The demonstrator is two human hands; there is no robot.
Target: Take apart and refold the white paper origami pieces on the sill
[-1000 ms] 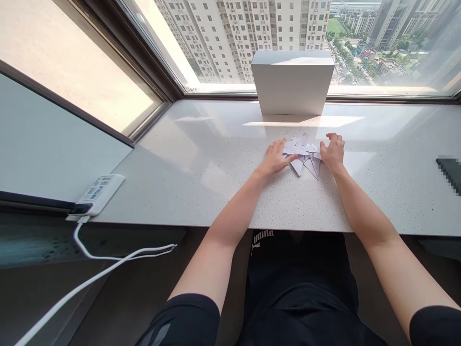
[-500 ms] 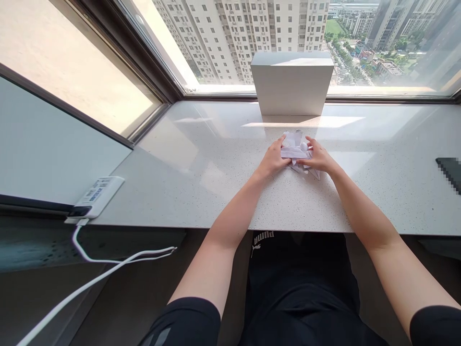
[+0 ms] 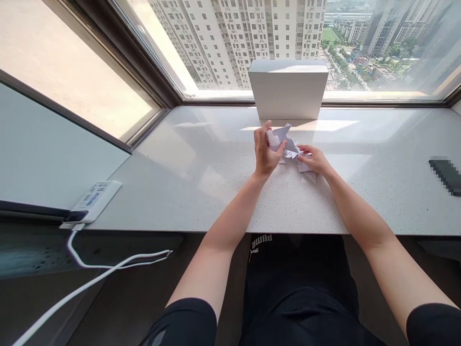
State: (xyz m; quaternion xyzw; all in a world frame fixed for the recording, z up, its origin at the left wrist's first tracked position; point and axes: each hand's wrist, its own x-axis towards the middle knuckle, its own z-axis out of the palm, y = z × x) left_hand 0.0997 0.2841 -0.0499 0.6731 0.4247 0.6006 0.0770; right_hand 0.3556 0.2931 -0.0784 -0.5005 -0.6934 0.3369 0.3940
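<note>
Speckled white counter (image 3: 173, 192); on it, pale box (image 3: 288, 95), folded paper pieces (image 3: 310, 177), power strip (image 3: 95, 202), dark pixelated object (image 3: 446, 176).

Person wears a black top (image 3: 306, 322) with short sleeves; left sleeve (image 3: 192, 310) bears a grey patch (image 3: 159, 338). Below the near edge of the surface (image 3: 187, 192), dark lower garment (image 3: 298, 259) carries white inverted PUMA lettering (image 3: 262, 240) and leaping-cat emblem (image 3: 254, 251).
</note>
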